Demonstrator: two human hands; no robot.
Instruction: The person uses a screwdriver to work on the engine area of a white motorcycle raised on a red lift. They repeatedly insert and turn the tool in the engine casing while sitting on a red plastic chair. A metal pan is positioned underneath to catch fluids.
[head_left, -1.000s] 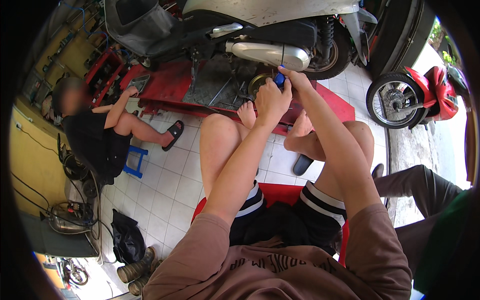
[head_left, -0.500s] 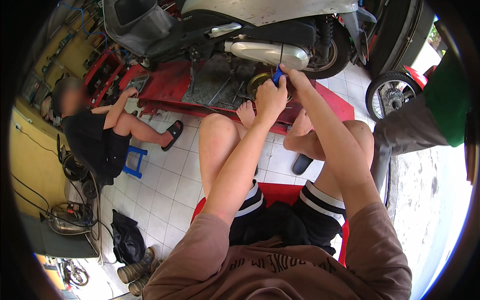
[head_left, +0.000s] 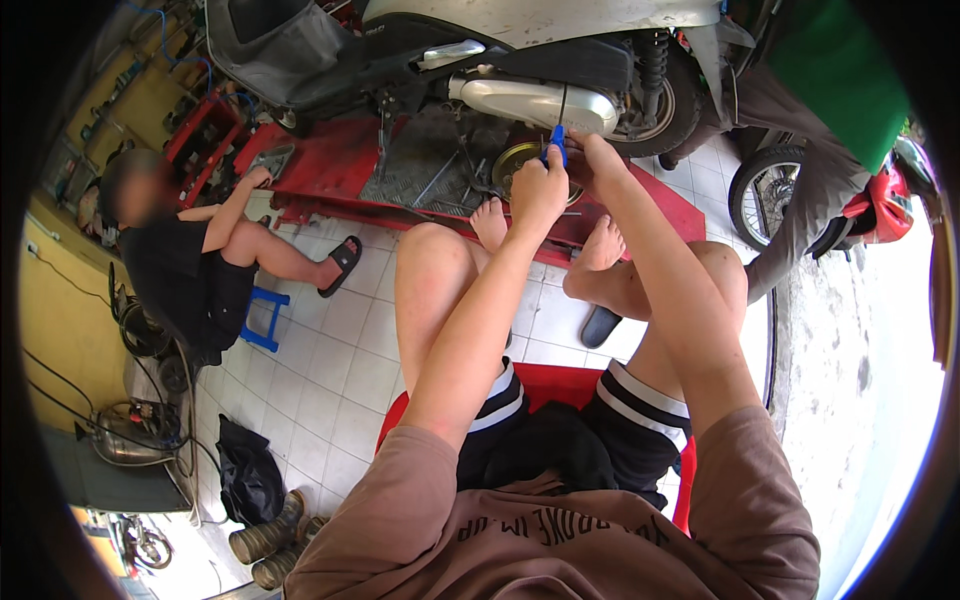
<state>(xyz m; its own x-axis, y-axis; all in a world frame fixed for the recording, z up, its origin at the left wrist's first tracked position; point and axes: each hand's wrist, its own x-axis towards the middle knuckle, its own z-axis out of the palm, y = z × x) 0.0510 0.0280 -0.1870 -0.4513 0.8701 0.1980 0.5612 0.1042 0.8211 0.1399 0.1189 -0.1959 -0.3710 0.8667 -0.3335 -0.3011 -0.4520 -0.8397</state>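
Note:
My left hand is closed around the blue handle of a screwdriver. Its dark shaft points up and away, in front of the silver engine side cover of a scooter; whether the tip touches it I cannot tell. Right beside the handle is my right hand, its fingers curled; what they hold, if anything, is hidden. Beneath both hands a round gold-coloured pan rests on the red lift platform, partly covered by my left hand.
Long metal tools lie on the platform's grey plate. At left a person in black sits on a blue stool. Another person, in a green top, stands at right by a red motorcycle. My bare feet are near the platform edge.
The blue handle has swung more upright, and my right fingers have shifted slightly down and right of it. The person in green has moved inward, toward the scooter's rear.

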